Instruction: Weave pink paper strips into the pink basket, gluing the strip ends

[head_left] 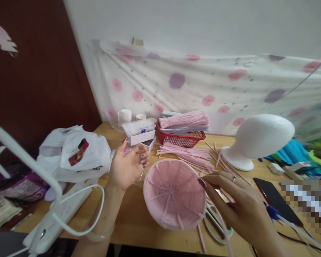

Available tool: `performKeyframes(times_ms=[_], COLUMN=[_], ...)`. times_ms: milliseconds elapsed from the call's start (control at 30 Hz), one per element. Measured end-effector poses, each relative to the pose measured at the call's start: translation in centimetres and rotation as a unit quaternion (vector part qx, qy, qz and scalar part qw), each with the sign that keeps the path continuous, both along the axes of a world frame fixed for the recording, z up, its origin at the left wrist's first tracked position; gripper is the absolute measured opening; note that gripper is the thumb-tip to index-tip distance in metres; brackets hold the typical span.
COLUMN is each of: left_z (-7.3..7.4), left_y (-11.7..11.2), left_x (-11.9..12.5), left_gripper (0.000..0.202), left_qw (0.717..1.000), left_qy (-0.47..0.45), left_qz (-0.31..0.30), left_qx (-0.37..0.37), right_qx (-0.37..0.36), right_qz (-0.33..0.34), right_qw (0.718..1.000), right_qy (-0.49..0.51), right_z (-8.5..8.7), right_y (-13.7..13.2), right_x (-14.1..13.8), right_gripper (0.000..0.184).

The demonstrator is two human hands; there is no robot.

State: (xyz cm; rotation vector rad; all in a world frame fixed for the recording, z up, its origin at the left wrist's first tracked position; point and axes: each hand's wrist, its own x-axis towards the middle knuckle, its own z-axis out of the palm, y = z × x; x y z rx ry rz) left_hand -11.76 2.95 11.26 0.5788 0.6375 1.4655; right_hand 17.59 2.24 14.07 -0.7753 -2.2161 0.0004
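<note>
A round pink woven basket (173, 194) stands tilted on the wooden table, its open side facing me. My right hand (238, 207) pinches its right rim with thumb and fingers, and thin pink strips trail from the basket below the hand. My left hand (128, 164) is raised palm-up to the left of the basket, fingers curled around a small clear object that I cannot make out. Loose pink strips (187, 153) lie fanned out just behind the basket.
A red basket (180, 137) holding bundled pink strips and a small white drawer box (140, 132) stand at the back. A white foam head form (256, 139) sits at right, a black phone (275, 200) beside it. Scissors (216, 223) lie under my right hand. White plastic bags (75, 153) and a power strip (61, 214) fill the left.
</note>
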Motion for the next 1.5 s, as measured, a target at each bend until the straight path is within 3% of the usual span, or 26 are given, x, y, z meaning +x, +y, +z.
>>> performKeyframes(times_ms=[100,200,367,467,567,633,767,867,967,1067,1167,1300,1400,1500], left_z=[-0.3,-0.8,-1.3,-1.0,-0.8,-0.8,-1.0,-0.7,-0.2,-0.1,-0.1,-0.3,-0.4,-0.4], left_y=[0.0,-0.2,-1.0,-1.6,-1.9,-1.9,-1.9,-2.2,-2.5,-2.7,-2.8,-2.7,-2.7,-2.8], left_x=[-1.1,-2.1,-0.9,0.8,1.9,2.2,1.9,1.5,1.3,1.2,1.5,1.8,1.8,1.9], left_gripper=[0.062,0.051,0.046,0.051,0.064,0.069,0.073,0.075,0.068,0.061,0.058,0.057,0.057,0.058], left_qw=[1.000,1.000,0.998,0.997,0.993,0.987,0.958,0.936,0.932,0.944,0.947,0.947,0.942,0.939], left_qy=[-0.014,-0.014,0.005,0.031,0.064,0.090,0.154,0.233,0.283,0.265,0.249,0.248,0.265,0.285], left_qz=[0.002,0.011,0.042,0.031,0.038,0.084,0.212,0.229,0.171,0.120,0.111,0.106,0.099,0.082], left_qx=[-0.003,0.005,0.048,0.070,0.088,0.099,0.116,0.131,0.146,0.156,0.168,0.176,0.178,0.174], right_qx=[0.016,0.007,-0.117,-0.217,-0.275,-0.327,-0.465,-0.531,-0.535,-0.502,-0.448,-0.377,-0.327,-0.339], right_qz=[0.014,0.012,0.079,0.149,0.202,0.215,0.175,0.181,0.218,0.228,0.203,0.212,0.239,0.264], right_qw=[1.000,1.000,0.989,0.965,0.940,0.920,0.867,0.828,0.815,0.834,0.870,0.900,0.909,0.897], right_qy=[-0.018,-0.019,0.031,0.006,-0.001,0.016,0.027,-0.001,-0.038,-0.008,0.023,-0.053,-0.097,-0.103], right_z=[1.8,2.8,3.8,4.3,4.1,3.8,3.3,3.6,4.2,4.6,4.3,3.2,2.6,2.3], right_y=[-0.2,-0.2,0.8,1.8,2.7,3.1,3.7,4.2,5.0,5.6,5.5,4.7,4.5,4.7], right_x=[-0.9,-1.9,-6.6,-9.8,-11.4,-11.7,-11.4,-10.9,-10.1,-9.3,-9.0,-9.1,-9.3,-9.1], right_gripper=[0.012,0.013,0.010,0.025,0.017,0.014,0.028,0.040,0.044,0.050,0.051,0.045,0.037,0.040])
